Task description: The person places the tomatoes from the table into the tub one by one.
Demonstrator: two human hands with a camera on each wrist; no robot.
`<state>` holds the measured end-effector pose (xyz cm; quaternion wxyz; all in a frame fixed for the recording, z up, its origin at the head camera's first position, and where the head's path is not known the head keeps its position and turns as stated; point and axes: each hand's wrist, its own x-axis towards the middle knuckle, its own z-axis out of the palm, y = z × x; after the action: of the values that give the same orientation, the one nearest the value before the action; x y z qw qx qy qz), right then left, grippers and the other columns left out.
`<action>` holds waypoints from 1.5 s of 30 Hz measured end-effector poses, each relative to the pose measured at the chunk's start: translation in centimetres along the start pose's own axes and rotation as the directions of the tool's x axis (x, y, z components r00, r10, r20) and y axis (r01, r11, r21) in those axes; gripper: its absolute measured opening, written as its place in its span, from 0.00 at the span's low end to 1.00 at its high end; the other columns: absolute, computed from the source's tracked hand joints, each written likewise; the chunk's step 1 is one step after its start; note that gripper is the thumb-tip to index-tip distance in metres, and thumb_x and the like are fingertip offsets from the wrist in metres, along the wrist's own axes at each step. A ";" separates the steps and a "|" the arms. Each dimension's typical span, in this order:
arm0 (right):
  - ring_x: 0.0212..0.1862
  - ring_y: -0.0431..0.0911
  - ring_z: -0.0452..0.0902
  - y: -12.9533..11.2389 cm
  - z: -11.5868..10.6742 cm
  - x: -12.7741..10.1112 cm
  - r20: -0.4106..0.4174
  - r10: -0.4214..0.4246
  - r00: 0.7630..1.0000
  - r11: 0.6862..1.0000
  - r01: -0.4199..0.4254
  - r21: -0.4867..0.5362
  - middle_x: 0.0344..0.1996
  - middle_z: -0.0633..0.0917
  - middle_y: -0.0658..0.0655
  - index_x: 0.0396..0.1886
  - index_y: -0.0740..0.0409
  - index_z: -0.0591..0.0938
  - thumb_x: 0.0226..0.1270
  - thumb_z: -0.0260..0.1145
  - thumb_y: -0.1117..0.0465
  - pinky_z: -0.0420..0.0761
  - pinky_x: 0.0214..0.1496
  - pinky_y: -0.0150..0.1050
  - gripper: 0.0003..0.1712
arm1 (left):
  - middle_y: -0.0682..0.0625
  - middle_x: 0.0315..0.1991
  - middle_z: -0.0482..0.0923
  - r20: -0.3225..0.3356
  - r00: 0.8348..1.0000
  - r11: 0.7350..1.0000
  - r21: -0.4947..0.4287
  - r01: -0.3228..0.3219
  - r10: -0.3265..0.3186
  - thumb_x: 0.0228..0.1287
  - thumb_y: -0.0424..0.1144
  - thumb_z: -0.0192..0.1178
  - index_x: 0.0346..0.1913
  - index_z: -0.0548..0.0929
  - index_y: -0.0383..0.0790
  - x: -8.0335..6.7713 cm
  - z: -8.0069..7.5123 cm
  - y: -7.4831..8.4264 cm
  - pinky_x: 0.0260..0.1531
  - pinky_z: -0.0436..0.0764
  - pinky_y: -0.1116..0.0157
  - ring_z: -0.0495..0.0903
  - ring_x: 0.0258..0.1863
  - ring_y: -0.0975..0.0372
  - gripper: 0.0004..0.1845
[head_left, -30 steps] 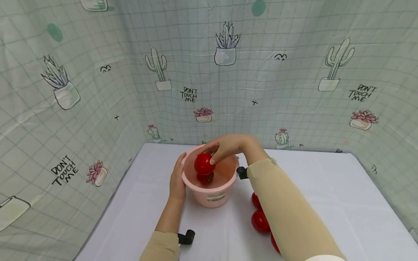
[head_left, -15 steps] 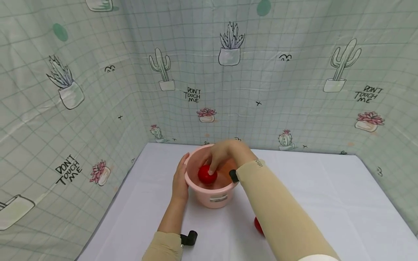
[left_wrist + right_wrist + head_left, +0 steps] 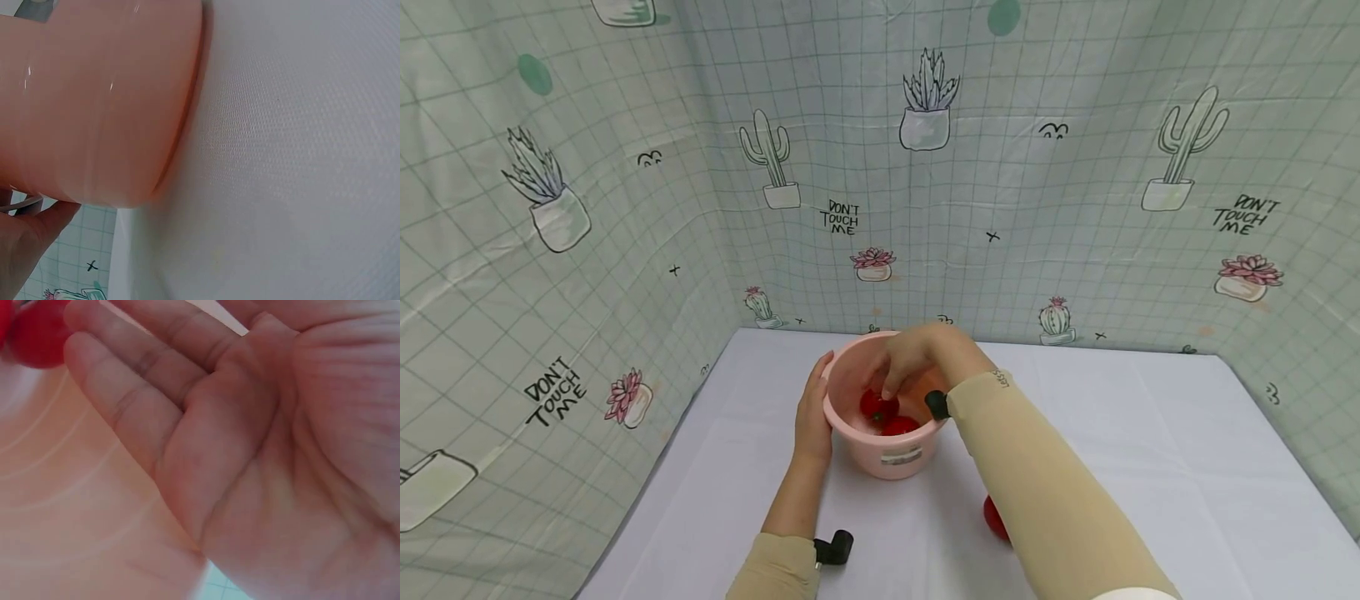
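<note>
Cactus curtains wrap a white worktop [image 3: 1150, 433]. Left hand [image 3: 811, 417] lies flat against the pink tub [image 3: 887, 450], steadying it; right hand [image 3: 917, 358], fingers loose, dips over tomatoes [image 3: 880, 406].

Glossy smooth pink plastic tub [image 3: 887, 454]; shiny red tomatoes [image 3: 878, 406]; matt woven white tablecloth [image 3: 300, 156]
</note>
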<state>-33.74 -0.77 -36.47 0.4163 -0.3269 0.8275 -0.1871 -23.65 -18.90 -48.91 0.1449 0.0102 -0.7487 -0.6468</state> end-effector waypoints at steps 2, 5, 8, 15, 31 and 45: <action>0.59 0.43 0.74 0.0 0.0 -0.1 -0.004 0.013 1.000 0.999 -0.014 -0.032 0.52 0.83 0.44 0.60 0.44 0.82 0.65 0.68 0.56 0.76 0.65 0.44 0.22 | 0.65 0.71 0.66 -0.001 1.000 1.000 -0.007 0.002 -0.002 0.76 0.55 0.33 0.72 0.67 0.63 0.0 0.0 0.0 0.75 0.59 0.49 0.61 0.74 0.64 0.26; 0.58 0.45 0.75 -0.2 0.1 -0.4 0.014 0.029 0.999 0.999 -0.029 0.018 0.53 0.83 0.47 0.61 0.44 0.82 0.66 0.68 0.57 0.77 0.65 0.46 0.23 | 0.65 0.71 0.66 0.001 1.000 1.000 -0.015 0.006 -0.006 0.76 0.56 0.34 0.70 0.67 0.69 0.1 0.0 0.0 0.74 0.60 0.49 0.61 0.74 0.64 0.24; 0.58 0.47 0.75 -0.4 0.1 -0.7 0.028 0.025 0.999 0.997 -0.027 0.075 0.56 0.82 0.52 0.62 0.46 0.81 0.65 0.68 0.58 0.78 0.65 0.49 0.24 | 0.66 0.71 0.66 0.009 1.000 1.000 -0.021 0.010 -0.010 0.76 0.57 0.34 0.68 0.67 0.73 0.0 0.1 -0.1 0.74 0.60 0.49 0.61 0.74 0.64 0.23; 0.64 0.51 0.76 0.3 -0.8 -2.3 0.053 -0.062 0.997 0.979 0.051 0.197 0.64 0.77 0.56 0.68 0.51 0.75 0.67 0.66 0.57 0.77 0.66 0.47 0.29 | 0.66 0.70 0.67 -0.001 1.000 1.000 -0.017 0.017 -0.017 0.76 0.55 0.34 0.68 0.68 0.72 0.0 -0.1 0.1 0.74 0.61 0.49 0.62 0.73 0.64 0.22; 0.61 0.44 0.79 12.2 4.1 -12.8 -0.436 -0.215 0.874 0.924 0.326 0.200 0.59 0.82 0.51 0.62 0.42 0.79 0.73 0.59 0.53 0.77 0.63 0.41 0.19 | 0.63 0.71 0.67 -0.006 0.999 0.999 -0.022 -0.033 0.033 0.76 0.57 0.34 0.70 0.68 0.68 -0.1 0.3 0.1 0.74 0.62 0.50 0.62 0.73 0.64 0.24; 0.70 0.55 0.68 21.4 15.0 -17.3 -0.511 -0.069 0.857 0.899 0.276 0.341 0.71 0.69 0.65 0.72 0.49 0.68 0.74 0.58 0.56 0.76 0.58 0.26 0.29 | 0.63 0.71 0.68 -0.019 1.000 1.000 -0.011 -0.014 0.014 0.76 0.56 0.35 0.70 0.68 0.68 -0.1 0.5 0.3 0.74 0.61 0.49 0.62 0.74 0.63 0.24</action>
<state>-22.18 26.04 -47.85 0.2338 -0.2511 0.8151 -0.4667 -23.62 -18.35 -48.73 0.1565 0.0105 -0.7439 -0.6496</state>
